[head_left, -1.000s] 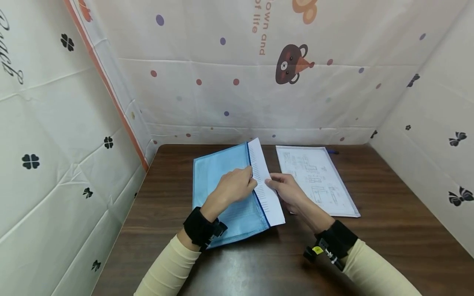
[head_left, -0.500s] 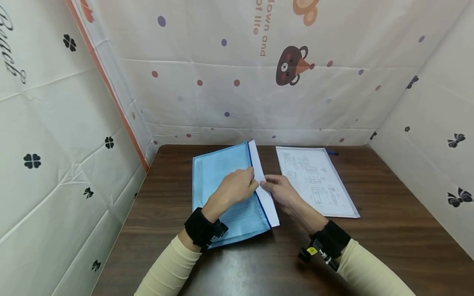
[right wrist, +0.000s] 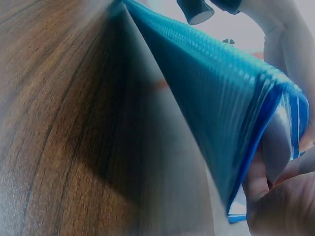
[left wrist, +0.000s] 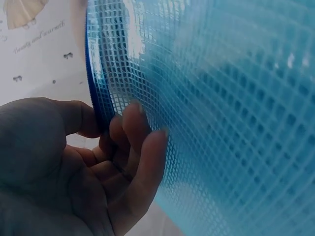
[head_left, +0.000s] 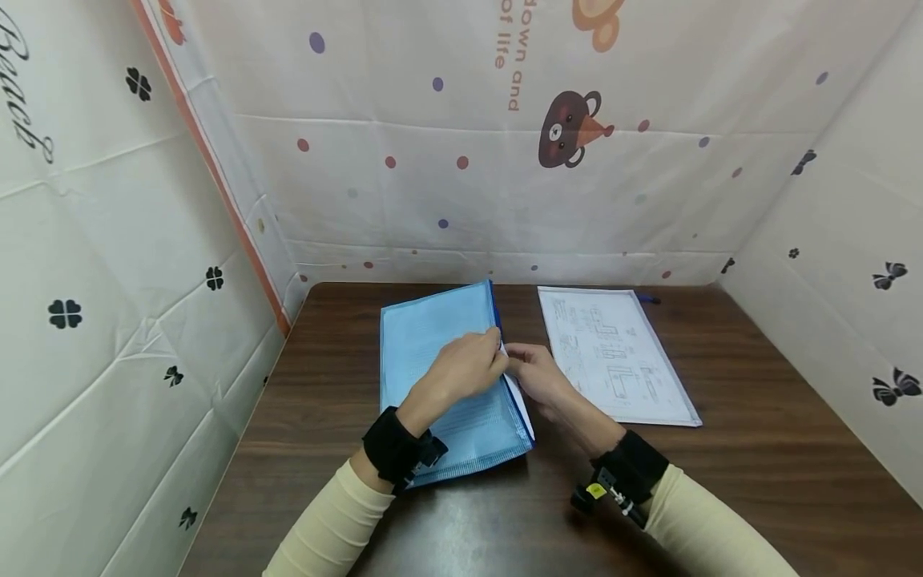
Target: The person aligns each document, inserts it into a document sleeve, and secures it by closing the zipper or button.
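Observation:
A light blue mesh zip pouch (head_left: pixel 425 320), tilted and raised off the table at its right side, is held by my left hand (head_left: pixel 465 369). In the left wrist view, the left thumb and fingers grip the dark blue zip edge of the pouch (left wrist: pixel 221 98). My right hand (head_left: pixel 541 381) is at the pouch's mouth on the right side. It pinches white paper (right wrist: pixel 276 147), which sits mostly inside the pouch between the parted zip edges. Only a thin strip of that paper shows in the head view. The right fingertips are partly hidden behind the paper and the pouch edge.
A flat sheet with line drawings (head_left: pixel 613 353), edged in white, lies on the brown wooden table (head_left: pixel 757 449) to the right. Behind its far corner is a small blue item (head_left: pixel 649 299). Printed white cloth walls (head_left: pixel 360 192) stand behind and at both sides.
The white paper has slid left into the pouch, from a wide strip outside to a thin one. My right hand has moved left with it; the left hand keeps its grip.

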Demonstrator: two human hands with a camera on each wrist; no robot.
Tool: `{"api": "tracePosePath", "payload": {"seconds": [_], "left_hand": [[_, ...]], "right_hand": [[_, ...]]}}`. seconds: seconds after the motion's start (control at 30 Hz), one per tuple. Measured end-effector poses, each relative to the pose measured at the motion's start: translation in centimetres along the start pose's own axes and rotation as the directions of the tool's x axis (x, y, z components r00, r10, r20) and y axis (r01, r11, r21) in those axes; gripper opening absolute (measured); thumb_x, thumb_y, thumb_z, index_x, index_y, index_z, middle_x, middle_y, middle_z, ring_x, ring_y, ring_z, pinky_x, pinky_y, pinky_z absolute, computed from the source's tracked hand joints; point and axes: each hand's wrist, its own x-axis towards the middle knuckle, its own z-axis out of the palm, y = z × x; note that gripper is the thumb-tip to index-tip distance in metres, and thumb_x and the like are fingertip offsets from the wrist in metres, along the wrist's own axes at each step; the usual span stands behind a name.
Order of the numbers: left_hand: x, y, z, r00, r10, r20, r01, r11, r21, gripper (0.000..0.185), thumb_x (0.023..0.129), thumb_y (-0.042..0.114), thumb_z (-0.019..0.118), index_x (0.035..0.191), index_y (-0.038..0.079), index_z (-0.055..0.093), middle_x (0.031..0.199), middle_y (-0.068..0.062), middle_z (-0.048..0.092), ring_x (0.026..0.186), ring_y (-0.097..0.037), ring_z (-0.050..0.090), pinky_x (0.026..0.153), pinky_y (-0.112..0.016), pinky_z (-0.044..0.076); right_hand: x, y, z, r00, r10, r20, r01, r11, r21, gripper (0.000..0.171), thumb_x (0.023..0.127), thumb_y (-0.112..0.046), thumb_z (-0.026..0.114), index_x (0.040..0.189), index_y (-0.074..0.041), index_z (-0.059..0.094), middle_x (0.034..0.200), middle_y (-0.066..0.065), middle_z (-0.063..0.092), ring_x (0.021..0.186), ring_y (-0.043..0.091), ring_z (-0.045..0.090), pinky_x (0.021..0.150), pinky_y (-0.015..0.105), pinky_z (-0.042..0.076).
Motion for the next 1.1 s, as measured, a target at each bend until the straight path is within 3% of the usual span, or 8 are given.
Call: {"api": "tracePosePath", "payload": {"seconds": [0.27,0.4,0.53,0.67,0.8,0.9,1.0,1.1], "left_hand": [[-0.2,0.2,-0.2,1.000,0.004,-0.011,-0.005,0.997,-0.075,0.013,0.110,0.016,0.048,0.101,0.008,0.054,0.073,-0.002,0.050,0.058,-0.014,0.046,0.055,-0.027,0.036],[-0.2,0.3,-0.6,0.999,-0.035,-0.017,0.033,0.996,-0.080,0.015,0.110,0.019,0.050,0.103,0.008,0.057,0.071,-0.001,0.051,0.056,-0.013,0.045,0.053,-0.026,0.036],[-0.3,0.5,-0.7,0.996,-0.085,0.000,0.085,0.995,-0.045,0.026,0.111,0.023,0.051,0.090,0.010,0.058,0.065,0.000,0.046,0.053,-0.013,0.040,0.051,-0.027,0.033],[-0.1,0.5,-0.4,0.997,-0.072,0.029,0.073,0.997,-0.035,0.036,0.112,0.022,0.048,0.077,0.014,0.051,0.063,0.001,0.042,0.052,-0.013,0.036,0.052,-0.027,0.031],[0.0,0.5,-0.1,0.999,-0.043,-0.002,0.043,0.991,-0.130,0.032,0.111,0.021,0.047,0.081,0.013,0.052,0.066,0.000,0.049,0.054,-0.014,0.043,0.054,-0.027,0.034],[0.1,0.3,0.1,0.999,-0.028,-0.017,0.024,0.978,-0.208,0.028,0.112,0.019,0.045,0.085,0.012,0.054,0.069,-0.001,0.055,0.056,-0.015,0.049,0.055,-0.028,0.036],[0.2,0.1,0.1,1.000,-0.009,0.008,0.011,0.952,-0.307,0.029,0.113,0.018,0.043,0.089,0.010,0.056,0.072,-0.003,0.062,0.059,-0.016,0.059,0.055,-0.028,0.040],[0.4,-0.1,0.1,0.999,0.001,0.032,0.013,0.905,-0.426,0.030,0.115,0.019,0.041,0.092,0.008,0.056,0.076,-0.005,0.066,0.064,-0.017,0.066,0.057,-0.029,0.049]], "right_hand": [[0.4,0.2,0.1,0.999,-0.025,-0.044,0.021,0.997,-0.076,0.034,0.111,-0.011,0.051,0.138,0.001,0.067,0.115,0.013,0.072,0.085,0.016,0.066,0.073,0.028,0.054],[0.5,0.2,-0.4,0.998,-0.001,-0.056,-0.004,0.996,-0.090,0.034,0.111,-0.013,0.052,0.140,-0.002,0.067,0.116,0.014,0.074,0.088,0.018,0.070,0.075,0.030,0.056],[0.5,0.0,-0.7,0.997,0.008,-0.076,-0.012,0.999,-0.051,0.036,0.111,-0.013,0.052,0.143,-0.001,0.064,0.118,0.016,0.073,0.091,0.020,0.071,0.075,0.031,0.057],[0.4,-0.2,-0.2,0.991,-0.029,-0.128,0.028,1.000,-0.012,0.034,0.111,-0.012,0.053,0.139,0.002,0.065,0.115,0.013,0.072,0.092,0.016,0.065,0.076,0.028,0.054],[0.1,0.0,0.6,0.981,-0.060,-0.185,0.059,0.998,-0.016,0.030,0.110,-0.010,0.053,0.130,0.004,0.070,0.087,0.005,0.067,0.074,0.013,0.057,0.065,0.024,0.046],[0.0,0.3,1.1,0.972,-0.065,-0.226,0.062,0.998,-0.023,0.027,0.111,-0.010,0.052,0.123,0.003,0.072,0.068,0.000,0.055,0.059,0.011,0.048,0.055,0.024,0.040],[0.0,0.4,1.2,0.964,-0.087,-0.250,0.079,0.996,-0.042,0.027,0.111,-0.013,0.053,0.123,0.001,0.073,0.065,0.000,0.060,0.054,0.010,0.050,0.052,0.023,0.040],[0.0,0.5,1.2,0.958,-0.130,-0.257,0.117,0.991,-0.066,0.028,0.111,-0.012,0.054,0.126,0.001,0.073,0.075,0.002,0.070,0.060,0.009,0.057,0.057,0.021,0.045]]}}
